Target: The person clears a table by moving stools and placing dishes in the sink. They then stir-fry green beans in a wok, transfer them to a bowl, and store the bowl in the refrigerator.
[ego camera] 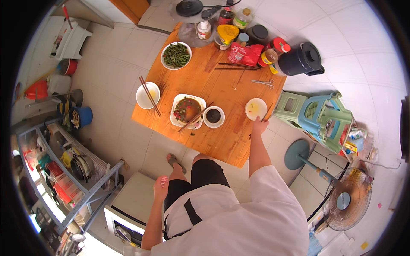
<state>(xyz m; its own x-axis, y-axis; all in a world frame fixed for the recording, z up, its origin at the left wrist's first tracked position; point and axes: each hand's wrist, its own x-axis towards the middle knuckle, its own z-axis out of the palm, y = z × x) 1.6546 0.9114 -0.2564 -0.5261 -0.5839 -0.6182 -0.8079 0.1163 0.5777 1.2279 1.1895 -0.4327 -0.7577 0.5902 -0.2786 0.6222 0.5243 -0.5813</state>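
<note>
My right hand point(260, 125) is at the right edge of the wooden table point(224, 140), closed on chopsticks point(268, 112) and touching the rim of a white bowl point(256, 108) with a little yellowish liquid. My left hand point(160, 187) hangs beside my lap, fingers loosely curled, touching no object that I can see. A squarish dish point(188, 111) of brown sauce and chopped bits has chopsticks across it, beside a small bowl of dark liquid point(213, 116). Another bowl point(144, 97) with chopsticks across it stands at the left, below a plate of green vegetables point(176, 56).
Jars and bottles point(242, 19), a red packet point(246, 53), a dark jug point(302, 59), more chopsticks point(237, 67) and scissors-like metal tool point(263, 84) lie or stand on the table's far side. Stacked plastic stools point(314, 112) and a fan point(344, 200) are right; a metal shelf point(86, 195) is left.
</note>
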